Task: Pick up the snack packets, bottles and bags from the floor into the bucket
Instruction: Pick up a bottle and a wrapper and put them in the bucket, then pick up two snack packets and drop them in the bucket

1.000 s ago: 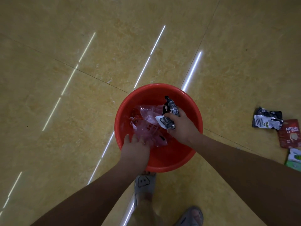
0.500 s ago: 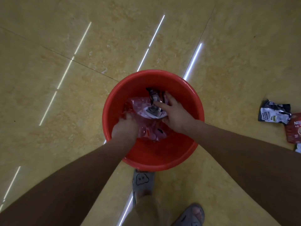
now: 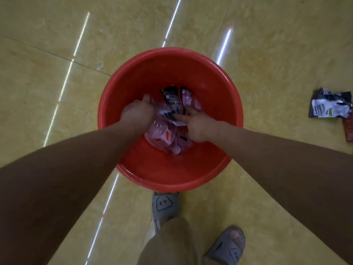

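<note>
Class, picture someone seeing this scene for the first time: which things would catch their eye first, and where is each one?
The bright red bucket at the centre of the yellow tiled floor stands out first. Inside it, the left hand and right hand press on a clear plastic bag and a dark snack packet. A crumpled black-and-white packet lies on the floor at the right edge.

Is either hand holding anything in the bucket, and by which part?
Left hand grips the clear plastic bag by its upper left edge; right hand rests open-fingered on the packets.
</note>
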The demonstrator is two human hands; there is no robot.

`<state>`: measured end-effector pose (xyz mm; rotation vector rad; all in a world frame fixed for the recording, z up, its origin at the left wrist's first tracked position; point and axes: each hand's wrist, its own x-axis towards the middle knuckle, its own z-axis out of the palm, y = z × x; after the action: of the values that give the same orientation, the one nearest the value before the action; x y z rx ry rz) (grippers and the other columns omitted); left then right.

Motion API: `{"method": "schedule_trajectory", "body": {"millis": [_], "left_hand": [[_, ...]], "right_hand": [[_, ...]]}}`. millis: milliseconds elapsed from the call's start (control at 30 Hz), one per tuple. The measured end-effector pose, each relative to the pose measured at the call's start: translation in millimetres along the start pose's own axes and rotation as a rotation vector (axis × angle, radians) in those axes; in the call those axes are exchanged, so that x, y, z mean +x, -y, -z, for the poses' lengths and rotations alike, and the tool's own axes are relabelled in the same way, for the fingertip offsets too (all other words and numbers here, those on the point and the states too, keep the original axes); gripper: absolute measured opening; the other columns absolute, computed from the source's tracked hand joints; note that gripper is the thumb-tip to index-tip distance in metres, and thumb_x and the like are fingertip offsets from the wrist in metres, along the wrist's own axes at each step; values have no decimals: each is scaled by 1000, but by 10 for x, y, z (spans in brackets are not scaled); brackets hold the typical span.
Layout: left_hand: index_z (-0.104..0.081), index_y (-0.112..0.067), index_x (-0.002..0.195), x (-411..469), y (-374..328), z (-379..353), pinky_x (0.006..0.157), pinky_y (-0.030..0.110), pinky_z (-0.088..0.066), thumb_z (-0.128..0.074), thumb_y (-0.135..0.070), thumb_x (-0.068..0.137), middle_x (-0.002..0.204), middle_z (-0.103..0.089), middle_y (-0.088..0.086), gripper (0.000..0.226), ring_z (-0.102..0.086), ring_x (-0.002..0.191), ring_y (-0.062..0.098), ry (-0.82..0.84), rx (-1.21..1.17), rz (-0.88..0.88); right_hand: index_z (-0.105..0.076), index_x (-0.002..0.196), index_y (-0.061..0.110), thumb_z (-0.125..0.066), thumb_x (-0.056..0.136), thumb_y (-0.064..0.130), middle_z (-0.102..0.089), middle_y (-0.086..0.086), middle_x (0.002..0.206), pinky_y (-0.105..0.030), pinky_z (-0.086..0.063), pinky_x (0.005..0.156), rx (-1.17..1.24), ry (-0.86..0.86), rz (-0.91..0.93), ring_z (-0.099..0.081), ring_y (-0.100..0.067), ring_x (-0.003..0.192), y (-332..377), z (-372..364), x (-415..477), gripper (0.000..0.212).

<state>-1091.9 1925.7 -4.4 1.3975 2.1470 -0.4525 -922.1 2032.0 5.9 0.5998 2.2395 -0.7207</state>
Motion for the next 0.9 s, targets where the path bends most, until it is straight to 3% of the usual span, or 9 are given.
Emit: {"method": "schedule_trajectory", "body": {"millis": [133, 267, 367, 467, 900], "left_hand": [[-27, -8, 147, -292, -39, 151, 68, 46, -47, -31, -12, 97, 125, -39, 19, 50, -56, 97, 42, -59, 56, -42], [-34, -10, 144, -595, -170, 488, 60, 40, -46, -48, -10, 88, 126, -43, 14, 58, -51, 101, 36, -116, 156, -91], [-48, -16, 129, -754, -294, 849, 57, 37, -45, -63, -17, 79, 114, -48, 9, 53, -52, 94, 32, -140, 197, -158], [-52, -18, 121, -848, -493, 1210, 57, 37, -44, -65, -25, 79, 111, -49, 6, 45, -52, 92, 30, -154, 184, -220], [-62, -17, 115, -1166, -1492, 2205, 59, 38, -52, -64, -34, 83, 112, -59, 3, 36, -59, 98, 29, -359, 18, -373]], "right_hand": [[-26, 152, 32, -55, 88, 24, -21, -26, 154, -41, -34, 112, 156, -85, -25, -32, -43, 138, 120, 34, -207, 70], [-39, 147, 21, -56, 84, 18, -44, -19, 139, -39, -43, 102, 231, -143, -3, -48, -39, 124, 167, 315, -610, 66], [-48, 140, 18, -56, 82, 16, -52, -16, 129, -40, -45, 99, 281, -168, -42, -51, -36, 120, 156, 550, -922, 58], [-52, 135, 16, -55, 83, 15, -55, -14, 125, -38, -44, 98, 309, -220, -71, -52, -33, 119, 101, 786, -1259, 52], [-34, 147, 26, -55, 92, 24, -43, -7, 140, -45, -45, 101, 362, -330, -246, -45, -29, 127, -571, 1072, -2580, 59]]}}
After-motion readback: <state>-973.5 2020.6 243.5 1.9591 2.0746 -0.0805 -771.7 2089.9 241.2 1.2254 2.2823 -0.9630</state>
